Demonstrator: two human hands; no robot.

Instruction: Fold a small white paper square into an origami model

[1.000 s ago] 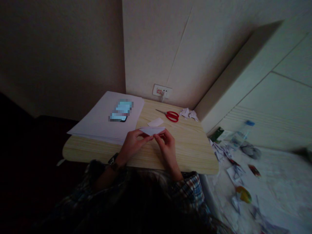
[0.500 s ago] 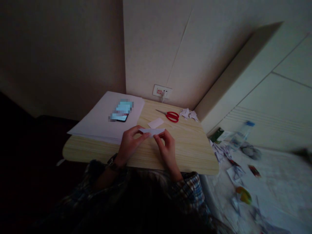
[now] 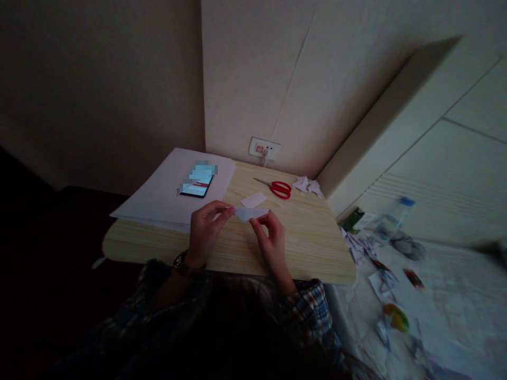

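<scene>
Head view: by the left hand (image 3: 205, 226) and right hand (image 3: 271, 236), a thin folded paper (image 3: 249, 214) is pinched at either end over the wood-grained table (image 3: 312, 237); it might be creased askew by uneven pulling, its layers being too dim to count. Beyond, a flat rectangular slip (image 3: 253, 199) and red-handled metal scissors (image 3: 280, 190) are laid.

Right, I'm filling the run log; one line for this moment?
left hand: pinching folded paper | right hand: pinching its other end | table: red-handled scissors, small paper piece, phone on white sheets
</scene>
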